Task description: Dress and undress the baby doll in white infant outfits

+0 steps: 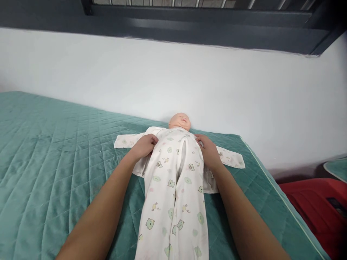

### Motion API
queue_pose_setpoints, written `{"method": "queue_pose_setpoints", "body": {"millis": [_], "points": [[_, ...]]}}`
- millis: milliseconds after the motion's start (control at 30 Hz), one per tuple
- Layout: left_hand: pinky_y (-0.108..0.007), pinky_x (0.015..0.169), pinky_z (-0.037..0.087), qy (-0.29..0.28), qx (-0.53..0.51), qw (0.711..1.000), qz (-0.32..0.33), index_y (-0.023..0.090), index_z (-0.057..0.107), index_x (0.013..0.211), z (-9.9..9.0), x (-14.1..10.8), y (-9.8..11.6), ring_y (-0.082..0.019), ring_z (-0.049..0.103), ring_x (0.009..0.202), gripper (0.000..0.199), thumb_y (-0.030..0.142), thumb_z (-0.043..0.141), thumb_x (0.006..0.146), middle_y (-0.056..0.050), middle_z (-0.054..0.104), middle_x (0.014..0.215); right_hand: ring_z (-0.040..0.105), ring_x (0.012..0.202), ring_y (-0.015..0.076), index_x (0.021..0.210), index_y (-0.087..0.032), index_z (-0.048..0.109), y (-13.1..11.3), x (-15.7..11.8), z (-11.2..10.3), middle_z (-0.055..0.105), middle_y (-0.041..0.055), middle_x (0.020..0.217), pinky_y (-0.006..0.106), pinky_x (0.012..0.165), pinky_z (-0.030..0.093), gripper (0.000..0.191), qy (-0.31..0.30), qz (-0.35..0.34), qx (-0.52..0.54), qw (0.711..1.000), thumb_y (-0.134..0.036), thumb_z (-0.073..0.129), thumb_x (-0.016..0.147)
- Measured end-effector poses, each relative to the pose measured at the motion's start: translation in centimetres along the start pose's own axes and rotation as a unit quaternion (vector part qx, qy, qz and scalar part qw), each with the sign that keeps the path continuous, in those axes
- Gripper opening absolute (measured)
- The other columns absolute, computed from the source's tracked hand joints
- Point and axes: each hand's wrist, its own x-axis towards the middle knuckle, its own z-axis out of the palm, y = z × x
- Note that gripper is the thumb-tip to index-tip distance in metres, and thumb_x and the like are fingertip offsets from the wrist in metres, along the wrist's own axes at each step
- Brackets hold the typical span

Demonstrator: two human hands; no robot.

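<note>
A baby doll (180, 121) lies on its back, its head by the wall. White baby trousers (173, 180) with a green bear print cover its body and stretch toward me. Under them a matching baby shirt (231, 158) is spread, both sleeves out to the sides. My left hand (146, 145) has its fingers closed at the left edge of the trousers' upper end. At the right edge, my right hand (208, 150) pinches the trousers in the same way. The fabric hides some fingertips and the doll's torso and limbs.
A green quilted cover (67, 162) lies under everything, its piped edge running down the right side. Behind the doll's head rises a white wall (173, 79), with a dark window frame (200, 27) above. Beyond the right edge stands a red object (314, 206), possibly a chair.
</note>
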Motion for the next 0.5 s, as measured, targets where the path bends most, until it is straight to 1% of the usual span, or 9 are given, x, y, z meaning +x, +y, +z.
{"method": "queue_pose_setpoints", "body": {"millis": [133,200,233,300,367,433,500], "points": [[-0.027,0.068,0.044,0.075,0.106,0.992,-0.007,0.02,0.06,0.083,0.6,0.5,-0.6,-0.018,0.063,0.079,0.008,0.017,0.06,0.075,-0.004,0.072,0.086,0.062,0.11,0.0279,0.079,-0.024,0.058,0.2,0.1,0.1,0.068,0.0075,0.122,0.046,0.096,0.044,0.022,0.007,0.031,-0.011,0.999,-0.04,0.049,0.091],[-0.029,0.066,0.041,0.094,0.157,0.983,-0.006,0.021,0.061,0.084,0.9,0.6,-0.6,-0.019,0.061,0.077,0.007,0.019,0.056,0.079,-0.005,0.071,0.086,0.063,0.109,0.0283,0.086,-0.024,0.062,0.3,0.1,0.2,0.068,0.0074,0.121,0.048,0.096,0.045,0.019,0.027,0.04,-0.006,0.999,-0.04,0.052,0.09],[-0.029,0.065,0.04,0.096,0.173,0.98,-0.004,0.021,0.061,0.085,1.0,0.6,-0.5,-0.02,0.06,0.076,0.009,0.02,0.053,0.081,-0.005,0.071,0.086,0.062,0.111,0.0284,0.094,-0.024,0.064,0.3,0.0,0.2,0.068,0.0077,0.121,0.048,0.098,0.045,0.019,0.036,0.028,-0.002,0.999,-0.039,0.052,0.09],[-0.03,0.064,0.039,0.094,0.189,0.977,0.004,0.022,0.064,0.086,1.1,0.5,-0.4,-0.02,0.059,0.075,0.013,0.02,0.051,0.082,-0.006,0.071,0.087,0.059,0.119,0.0281,0.113,-0.025,0.065,-0.1,-0.2,0.1,0.065,0.0082,0.128,0.049,0.104,0.043,0.028,0.039,-0.025,0.005,0.999,-0.039,0.051,0.092],[-0.03,0.066,0.039,0.089,0.189,0.978,0.013,0.022,0.066,0.088,1.1,0.4,-0.4,-0.021,0.06,0.078,0.017,0.02,0.05,0.083,-0.007,0.073,0.091,0.051,0.131,0.0276,0.129,-0.028,0.061,-0.8,-0.3,-0.1,0.058,0.0071,0.14,0.048,0.111,0.038,0.038,0.013,-0.086,0.0,0.996,-0.038,0.05,0.095],[-0.029,0.067,0.04,0.08,0.183,0.98,0.018,0.022,0.068,0.091,1.2,0.4,-0.4,-0.021,0.061,0.081,0.02,0.019,0.05,0.084,-0.007,0.074,0.095,0.047,0.136,0.0276,0.139,-0.032,0.056,-1.5,-0.4,-0.4,0.052,0.0037,0.148,0.047,0.113,0.036,0.044,-0.023,-0.122,-0.006,0.992,-0.039,0.05,0.096],[-0.029,0.067,0.04,0.074,0.181,0.98,0.021,0.022,0.07,0.093,1.1,0.5,-0.5,-0.02,0.062,0.082,0.023,0.018,0.049,0.083,-0.007,0.074,0.097,0.048,0.135,0.0281,0.142,-0.035,0.052,-2.0,-0.3,-0.6,0.053,0.0019,0.148,0.047,0.112,0.037,0.047,-0.05,-0.136,-0.011,0.989,-0.039,0.051,0.095]]}}
